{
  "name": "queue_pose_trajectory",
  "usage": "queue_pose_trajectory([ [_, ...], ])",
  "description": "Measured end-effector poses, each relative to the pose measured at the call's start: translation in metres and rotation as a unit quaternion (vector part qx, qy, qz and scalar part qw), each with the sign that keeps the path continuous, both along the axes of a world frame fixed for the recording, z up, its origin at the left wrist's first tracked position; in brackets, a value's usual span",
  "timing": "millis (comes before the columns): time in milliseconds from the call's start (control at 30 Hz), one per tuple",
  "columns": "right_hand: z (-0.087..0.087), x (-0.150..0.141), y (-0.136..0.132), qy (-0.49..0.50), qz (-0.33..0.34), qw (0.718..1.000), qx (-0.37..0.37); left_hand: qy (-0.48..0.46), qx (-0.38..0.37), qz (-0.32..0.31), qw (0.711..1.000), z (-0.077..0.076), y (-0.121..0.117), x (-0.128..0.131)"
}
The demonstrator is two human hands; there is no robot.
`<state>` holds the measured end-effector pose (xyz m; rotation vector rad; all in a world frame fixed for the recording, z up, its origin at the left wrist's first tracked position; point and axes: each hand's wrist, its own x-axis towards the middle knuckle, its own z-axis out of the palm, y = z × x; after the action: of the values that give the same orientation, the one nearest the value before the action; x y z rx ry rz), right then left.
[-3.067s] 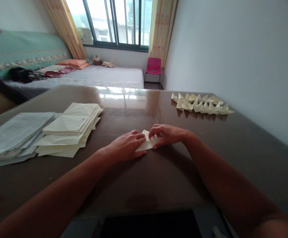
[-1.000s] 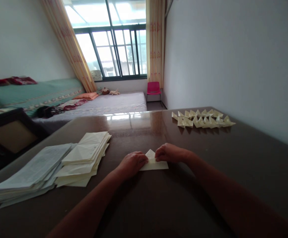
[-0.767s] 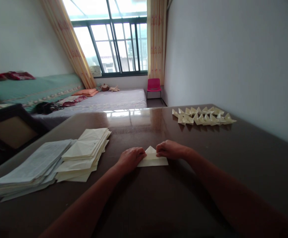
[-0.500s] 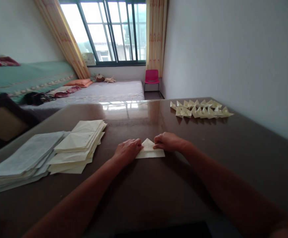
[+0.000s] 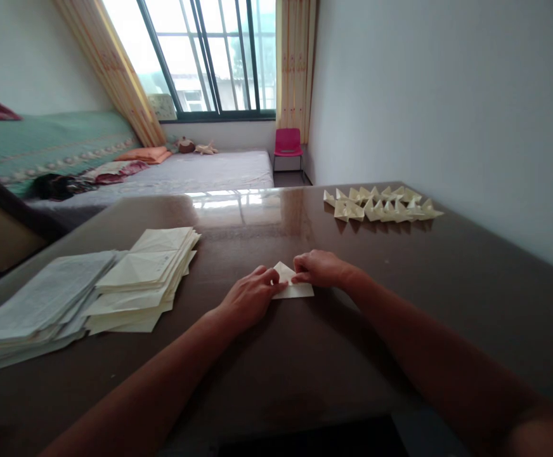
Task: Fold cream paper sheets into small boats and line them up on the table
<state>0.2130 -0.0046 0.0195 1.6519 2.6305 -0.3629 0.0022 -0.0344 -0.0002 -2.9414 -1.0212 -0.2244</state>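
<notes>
A small cream sheet of folded paper (image 5: 296, 291) lies on the brown table in front of me, with a pointed top and a straight strip along its lower edge. My left hand (image 5: 252, 291) is closed at its left side, thumb and bent index finger pressing on the paper. On the right side, my right hand (image 5: 321, 268) is closed too, its curled fingertips on the sloping edge of the point. Both hands partly cover the paper.
To the left lie a stack of creased cream paper (image 5: 143, 266) and a pile of greyish printed sheets (image 5: 43, 292). Several folded paper boats (image 5: 390, 206) stand in rows at the far right, near the wall. Beyond the glossy table (image 5: 238, 238) are a bed (image 5: 224, 166) and a pink chair (image 5: 288, 143).
Earlier the hands covered most of the paper; then its point and lower strip came into view. Just now my left hand has shifted further over the paper's left part. The head view has tilted.
</notes>
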Motion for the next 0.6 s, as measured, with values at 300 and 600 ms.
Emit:
queue_pose_trajectory([
  [300, -0.009, 0.012, 0.014, 0.116, 0.061, 0.99, -0.051, -0.009, -0.018, 0.005, 1.0, 0.005, 0.002, -0.003],
  [600, -0.01, 0.028, 0.026, 0.135, 0.025, 0.982, -0.129, -0.001, -0.028, 0.024, 0.999, 0.009, 0.008, -0.017],
])
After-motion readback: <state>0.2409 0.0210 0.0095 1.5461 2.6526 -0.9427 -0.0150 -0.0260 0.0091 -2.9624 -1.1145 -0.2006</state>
